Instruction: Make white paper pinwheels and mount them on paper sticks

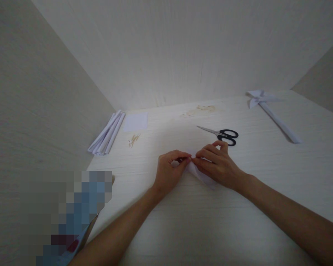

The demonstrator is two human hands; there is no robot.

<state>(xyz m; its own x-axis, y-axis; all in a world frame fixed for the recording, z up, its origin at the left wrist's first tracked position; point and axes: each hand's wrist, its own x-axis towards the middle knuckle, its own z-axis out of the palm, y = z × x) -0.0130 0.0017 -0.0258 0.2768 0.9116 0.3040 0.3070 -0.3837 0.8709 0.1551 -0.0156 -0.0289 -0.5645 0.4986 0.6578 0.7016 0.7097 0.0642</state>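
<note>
My left hand (169,171) and my right hand (216,164) meet at the middle of the pale wooden table (238,221). Both pinch a small piece of folded white paper (201,177) that lies on the table under the fingers. Thumbs and forefingers touch at the paper's upper edge. Most of the paper is hidden by my right hand; a white corner sticks out below it.
Black-handled scissors (222,135) lie just beyond my right hand. A finished white paper pinwheel on a paper stick (269,109) rests far right. Rolled paper sticks (108,135), a white square sheet (135,122) and small wooden picks (133,140) sit far left. Walls enclose three sides.
</note>
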